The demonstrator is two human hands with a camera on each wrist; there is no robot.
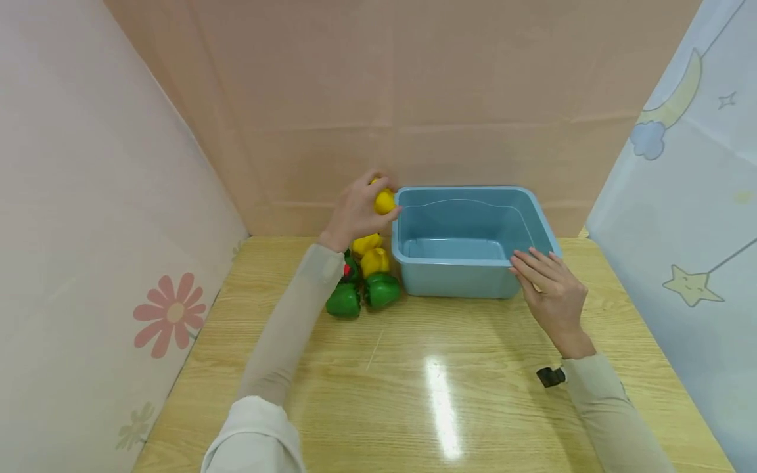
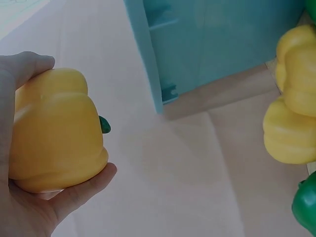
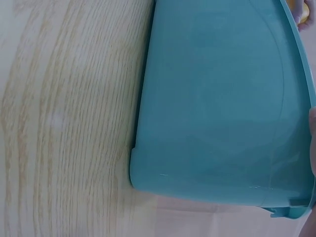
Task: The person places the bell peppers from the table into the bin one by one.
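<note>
Two hands showed in head view: left hand (image 1: 357,210) grasped a yellow pepper (image 1: 384,202) near the blue bin (image 1: 455,279)'s left rim; right hand (image 1: 551,290) rested straight-fingered on its front rim. Left wrist view showed digits curled round the pepper; right wrist view, the bin standing on a wood-grain table (image 3: 64,123).

No text, label, brand or number can be read.
On the blue tub (image 1: 455,281), in all three views, I can read no letters, and the same is true for the yellow pepper (image 2: 58,133) and the other peppers (image 1: 382,290). The wooden table (image 1: 372,401) and the wall cloths (image 1: 390,79) also show no readable writing. On the small black object (image 1: 550,377), any mark is too small to tell.
</note>
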